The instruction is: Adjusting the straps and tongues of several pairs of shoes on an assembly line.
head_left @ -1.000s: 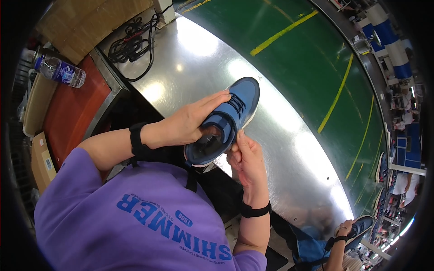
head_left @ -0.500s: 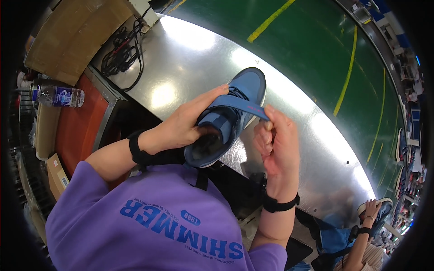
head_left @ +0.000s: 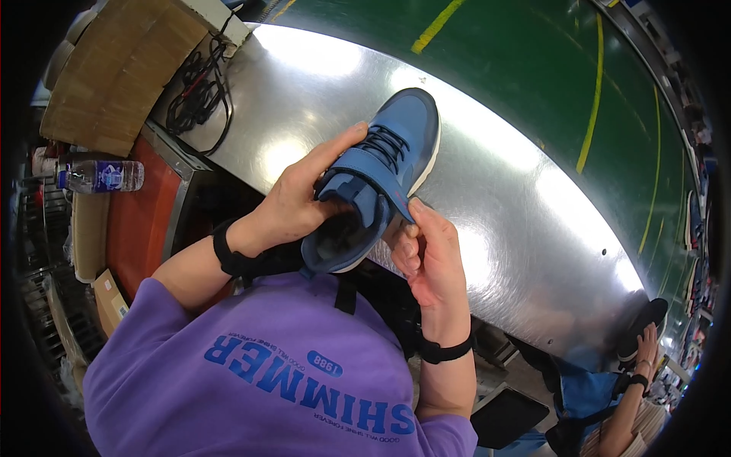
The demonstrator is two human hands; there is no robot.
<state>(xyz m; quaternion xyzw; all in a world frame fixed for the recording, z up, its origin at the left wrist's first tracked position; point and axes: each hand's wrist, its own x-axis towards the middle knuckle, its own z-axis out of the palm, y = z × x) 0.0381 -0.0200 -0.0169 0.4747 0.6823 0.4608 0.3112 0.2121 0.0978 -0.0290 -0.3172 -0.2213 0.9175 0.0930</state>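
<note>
A blue sneaker with dark laces and a pale sole is held above the metal bench, its toe pointing away from me. My left hand grips it from the left side, thumb by the opening and fingers along the upper. A blue strap crosses the shoe over the tongue. Its free end is pinched between the thumb and fingers of my right hand, close to the shoe's right side. The inside of the shoe is dark.
The shiny metal bench borders a green floor. At left are a tangled black cable, a cardboard box and a water bottle on a red surface. A co-worker's hand touches a dark shoe at far right.
My right hand has moved left and down, bringing the strap end from stretched outward to against the shoe's side. The shoe has shifted slightly away and left. The co-worker's shoe has turned.
</note>
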